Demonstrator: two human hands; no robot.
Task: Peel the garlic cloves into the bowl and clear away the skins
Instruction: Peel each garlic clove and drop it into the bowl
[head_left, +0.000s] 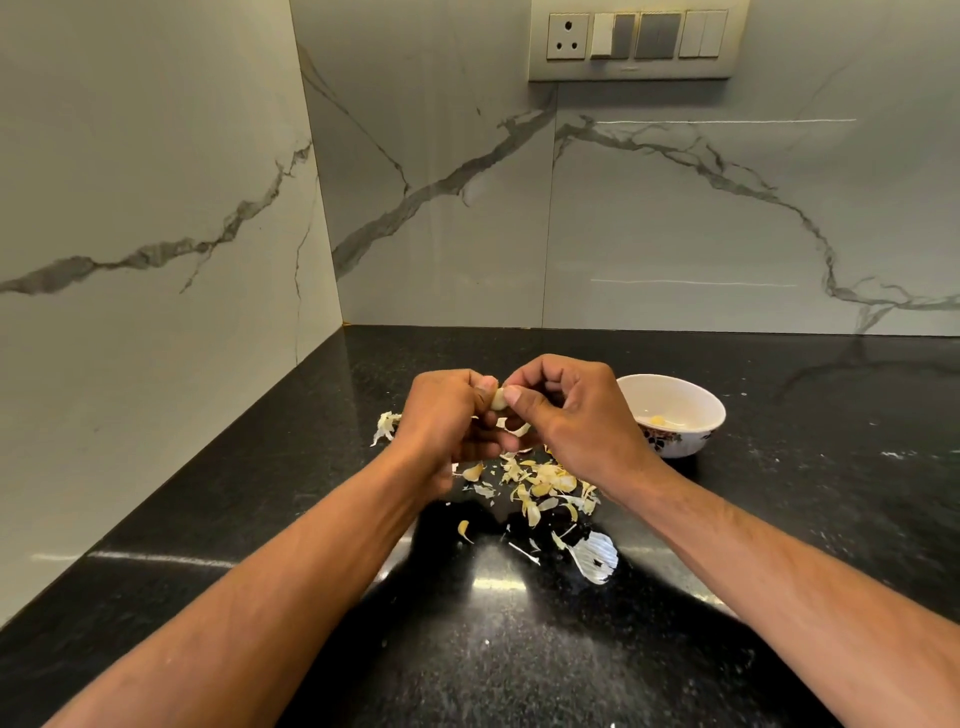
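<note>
I see the clove (498, 399) held up above the counter (519, 649), pinched between both hands just left of the bowl (696, 415). My left hand (447, 415) has its fingers curled in, thumb and fingertips clamped on the clove's left side; my right hand (561, 410) is curled the same way, its thumb pressing the clove's right side and a strip of skin hanging below the fingers. Only a small pale part of the clove shows between the thumbs. Directly beneath the hands lies the pile of skins (545, 486), scattered yellowish flakes spread over the black counter, with a few stray bits nearer me and one larger white papery piece (595, 561) lying apart at the near right of the pile. Another clump of skin (385, 423) sits on the counter just left of my left hand. The bowl is white with a dark flower pattern on its outer wall, stands upright on the counter right of my right hand, and has a peeled clove (658, 420) inside on its floor. Behind the counter rise grey-veined marble walls (675, 208) meeting in a corner at left, and a switch panel (639, 39) with a socket is mounted high on the back wall.
</note>
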